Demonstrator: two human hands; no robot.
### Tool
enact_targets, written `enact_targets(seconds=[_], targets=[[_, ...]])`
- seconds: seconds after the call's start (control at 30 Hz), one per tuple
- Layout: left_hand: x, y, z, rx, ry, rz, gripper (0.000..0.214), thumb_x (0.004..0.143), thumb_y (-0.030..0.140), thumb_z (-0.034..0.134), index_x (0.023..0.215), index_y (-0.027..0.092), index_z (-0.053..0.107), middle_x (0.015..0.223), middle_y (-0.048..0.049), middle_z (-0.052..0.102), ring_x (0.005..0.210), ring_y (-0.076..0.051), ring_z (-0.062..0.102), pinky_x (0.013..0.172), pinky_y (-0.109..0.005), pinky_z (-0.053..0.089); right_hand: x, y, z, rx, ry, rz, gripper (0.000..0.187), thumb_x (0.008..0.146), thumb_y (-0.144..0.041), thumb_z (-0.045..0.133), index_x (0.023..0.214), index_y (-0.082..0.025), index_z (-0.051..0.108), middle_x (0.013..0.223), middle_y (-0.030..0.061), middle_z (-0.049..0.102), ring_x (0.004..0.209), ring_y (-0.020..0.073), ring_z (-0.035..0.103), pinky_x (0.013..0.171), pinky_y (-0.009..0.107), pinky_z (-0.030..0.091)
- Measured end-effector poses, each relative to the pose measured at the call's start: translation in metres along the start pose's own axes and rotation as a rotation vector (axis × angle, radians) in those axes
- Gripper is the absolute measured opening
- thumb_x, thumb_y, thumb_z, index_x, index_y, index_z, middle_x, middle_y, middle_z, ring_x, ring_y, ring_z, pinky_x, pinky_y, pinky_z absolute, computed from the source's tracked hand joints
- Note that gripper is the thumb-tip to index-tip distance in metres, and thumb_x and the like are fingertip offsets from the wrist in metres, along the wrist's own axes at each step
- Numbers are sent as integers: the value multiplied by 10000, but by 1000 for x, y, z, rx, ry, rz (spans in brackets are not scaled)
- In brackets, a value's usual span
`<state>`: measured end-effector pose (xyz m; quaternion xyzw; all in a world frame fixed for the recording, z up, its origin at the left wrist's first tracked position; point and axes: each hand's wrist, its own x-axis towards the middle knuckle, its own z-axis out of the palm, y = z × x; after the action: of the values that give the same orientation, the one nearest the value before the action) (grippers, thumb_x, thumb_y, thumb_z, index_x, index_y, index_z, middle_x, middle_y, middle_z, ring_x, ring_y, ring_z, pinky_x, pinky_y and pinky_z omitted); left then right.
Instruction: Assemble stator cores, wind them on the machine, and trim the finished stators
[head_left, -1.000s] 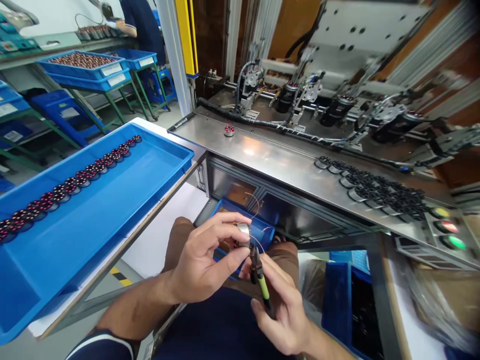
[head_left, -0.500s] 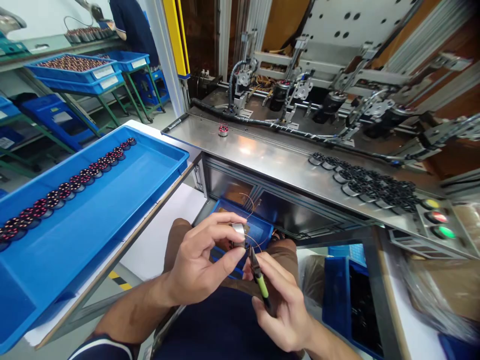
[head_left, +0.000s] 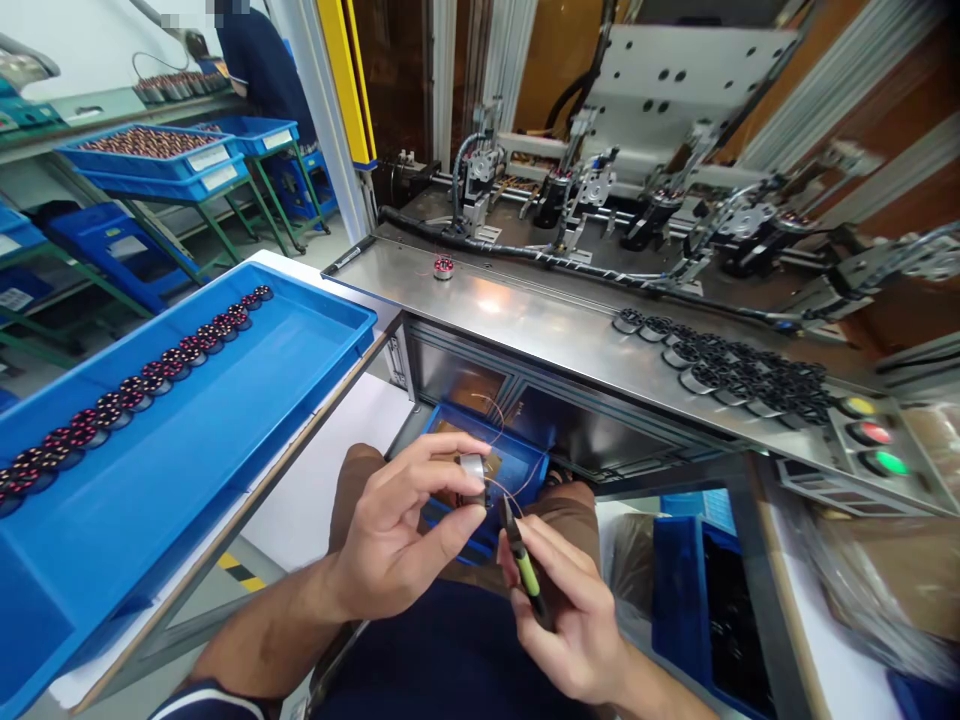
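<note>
Between the thumb and fingers of my left hand [head_left: 409, 525] is a small round motor stator [head_left: 472, 468] with a silvery side. Thin copper wires [head_left: 501, 408] curl out from it, up and to the right. My right hand [head_left: 566, 610] is closed around wire cutters [head_left: 526, 570] with black and green handles. The cutters' dark tips point up at the wire, just right of the stator; whether they touch the wire I cannot tell. My fingers hide part of the stator.
On the left, a blue tray [head_left: 247, 385] holds a row of wound stators [head_left: 139, 393]. One red-wound stator [head_left: 443, 267] sits on the metal bench [head_left: 517, 300]. Many black stators [head_left: 750, 375] cluster at the right, beside a button box [head_left: 874, 435]. A winding machine [head_left: 592, 190] stands behind. A person [head_left: 262, 70] works far left.
The cutters' tips have shifted slightly down and away from the stator, which stays in my left hand. The view has tilted a little.
</note>
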<state>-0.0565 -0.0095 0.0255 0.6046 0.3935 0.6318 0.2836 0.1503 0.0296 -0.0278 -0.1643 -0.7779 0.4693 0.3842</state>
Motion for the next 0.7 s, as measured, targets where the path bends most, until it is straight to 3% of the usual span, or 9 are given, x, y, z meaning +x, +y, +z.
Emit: enact_targets(seconds=[0.23,0.5,0.7], targets=[[-2,1,-1,12,-23,36,395,829,11,649,1163,222,636,1242,-130,647,1182,-259,602,948,-399,538,3,2,-1,-89,-22,-30,849,675,-48,544,1492,-223,395,1176,134,537,1063,283,574,902,463,545],[-2,5,0,42,-62,50,378,830,13,646,1151,212,628,1216,-128,665,1171,-254,608,944,-388,534,9,-1,-1,-66,-6,-59,846,688,-39,535,1499,-230,389,1136,118,553,1008,256,581,876,434,554],[-2,6,0,38,-82,49,398,811,-9,652,1145,207,630,1237,-129,655,1176,-254,607,969,-390,519,12,-4,0,-49,38,-86,813,687,-19,523,1467,-234,444,967,79,588,812,205,606,707,351,571]])
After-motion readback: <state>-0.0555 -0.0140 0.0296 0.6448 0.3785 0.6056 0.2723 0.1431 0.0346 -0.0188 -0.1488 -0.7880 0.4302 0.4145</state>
